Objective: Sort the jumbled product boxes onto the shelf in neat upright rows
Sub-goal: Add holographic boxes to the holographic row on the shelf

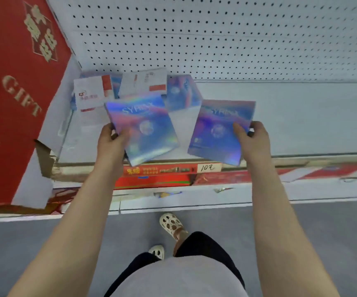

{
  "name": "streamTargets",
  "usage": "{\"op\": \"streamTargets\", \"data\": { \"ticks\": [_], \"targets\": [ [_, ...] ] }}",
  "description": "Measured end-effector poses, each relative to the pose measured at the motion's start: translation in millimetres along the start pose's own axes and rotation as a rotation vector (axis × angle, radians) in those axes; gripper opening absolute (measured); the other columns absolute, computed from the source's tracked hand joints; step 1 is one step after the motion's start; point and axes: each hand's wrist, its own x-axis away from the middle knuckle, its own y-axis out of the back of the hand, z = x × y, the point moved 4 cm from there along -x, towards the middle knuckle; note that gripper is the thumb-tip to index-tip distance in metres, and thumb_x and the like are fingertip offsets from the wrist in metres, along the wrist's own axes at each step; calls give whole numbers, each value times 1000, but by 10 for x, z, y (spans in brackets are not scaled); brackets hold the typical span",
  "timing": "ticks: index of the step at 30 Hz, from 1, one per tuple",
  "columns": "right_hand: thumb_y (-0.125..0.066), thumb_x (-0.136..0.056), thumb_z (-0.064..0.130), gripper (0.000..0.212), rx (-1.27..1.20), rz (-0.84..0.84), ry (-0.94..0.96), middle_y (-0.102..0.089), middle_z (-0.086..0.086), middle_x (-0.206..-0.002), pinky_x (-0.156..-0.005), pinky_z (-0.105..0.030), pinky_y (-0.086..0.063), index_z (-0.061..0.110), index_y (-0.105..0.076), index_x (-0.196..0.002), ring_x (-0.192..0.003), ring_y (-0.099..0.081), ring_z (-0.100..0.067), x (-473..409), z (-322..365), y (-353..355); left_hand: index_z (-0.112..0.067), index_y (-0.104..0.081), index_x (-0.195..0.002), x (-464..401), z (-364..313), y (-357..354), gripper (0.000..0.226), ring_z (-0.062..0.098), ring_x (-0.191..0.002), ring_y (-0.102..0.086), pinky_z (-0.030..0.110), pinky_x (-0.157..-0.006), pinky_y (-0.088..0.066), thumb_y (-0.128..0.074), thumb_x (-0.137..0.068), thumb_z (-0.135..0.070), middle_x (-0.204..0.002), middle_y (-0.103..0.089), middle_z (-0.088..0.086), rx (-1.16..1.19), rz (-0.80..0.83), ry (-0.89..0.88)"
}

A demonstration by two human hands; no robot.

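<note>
Two holographic boxes, each gripped: left hand (111, 142) holds one (143, 129), right hand (252, 136) the other (218, 131), over white shelf (302, 116); price tag (208, 167) reads "10元"

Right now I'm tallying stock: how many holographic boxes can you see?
3. One in the left hand at, one in the right hand at, one at the shelf's back. More may hide under the white boxes.

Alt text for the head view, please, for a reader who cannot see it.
A person's left hand and right hand each grip a holographic box over a white shelf. More boxes lie jumbled behind, beside a red gift carton.
</note>
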Motion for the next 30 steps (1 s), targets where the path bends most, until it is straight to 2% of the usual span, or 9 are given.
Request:
{"op": "streamTargets", "data": {
  "ticks": [3, 6, 11, 14, 16, 18, 22, 27, 30],
  "targets": [
    [-67, -88, 29, 16, -200, -147, -79, -64, -20, -91, -73, -40, -52, 22, -54, -90, -78, -58, -22, 648, -360, 337, -17, -54, -111, 346, 114, -119, 11, 11, -73, -68, 28, -66, -54, -53, -99, -16, -94, -70, -2, -5, 128, 4],
    [-65, -92, 14, 11, -409, -257, -148, -65, -6, -85, -62, -21, -49, 19, -56, -90, -70, -59, -11, 1209, -737, 697, -16, -57, -109, 683, 301, -316, 11, 18, -82, -64, 34, -78, -51, -53, -99, -17, -96, -69, 2, -82, 238, 21],
    [-60, -96, 8, 8, -647, -435, -243, -70, 11, -72, -59, -22, -53, 15, -55, -96, -65, -65, -7, 1818, -1265, 1388, -13, -57, -106, 1238, 606, -922, 11, 23, -94, -57, 40, -86, -46, -48, -101, -12, -107, -61, 11, -212, 470, 46],
    [-57, -97, 7, 6, -646, -528, -231, -69, 17, -70, -55, -15, -50, 10, -53, -100, -63, -64, 1, 2056, -1533, 1865, -14, -59, -111, 1583, 759, -1395, 16, 18, -91, -63, 35, -82, -51, -48, -101, -18, -107, -66, 6, -246, 593, 38],
    [-57, -98, 6, 10, -645, -592, -234, -68, 18, -67, -52, -12, -47, 12, -51, -93, -59, -62, 4, 2166, -1706, 2202, -23, -64, -102, 1810, 859, -1748, 15, 9, -87, -66, 27, -74, -54, -49, -99, -25, -101, -68, -4, -283, 654, 7],
    [-57, -97, 5, 14, -648, -641, -246, -67, 17, -67, -51, -12, -47, 15, -50, -90, -59, -61, 4, 2234, -1885, 2549, -29, -64, -95, 2038, 981, -2144, 14, 10, -91, -66, 27, -75, -53, -50, -97, -29, -100, -69, -9, -320, 704, -14],
    [-58, -97, 6, 7, -668, -704, -256, -67, 9, -77, -54, -15, -50, 11, -53, -98, -64, -65, 2, 2266, -2258, 3350, -26, -61, -93, 2523, 1309, -3037, 14, 15, -91, -60, 30, -77, -49, -49, -99, -25, -97, -67, -8, -348, 773, -42],
    [-60, -96, 6, 8, -638, -753, -253, -68, 4, -80, -58, -20, -55, 11, -54, -95, -65, -66, -3, 2164, -2685, 4498, -23, -60, -97, 3200, 1717, -4147, 12, 20, -91, -60, 39, -81, -49, -51, -98, -30, -104, -65, 6, -326, 878, -24],
    [-60, -96, 6, 8, -629, -771, -267, -68, 3, -83, -61, -22, -56, 11, -54, -97, -67, -67, -4, 2040, -2871, 4940, -22, -59, -100, 3454, 1815, -4606, 13, 9, -83, -63, 32, -77, -52, -53, -94, -32, -97, -66, -4, -307, 875, -27]
  ]
}}
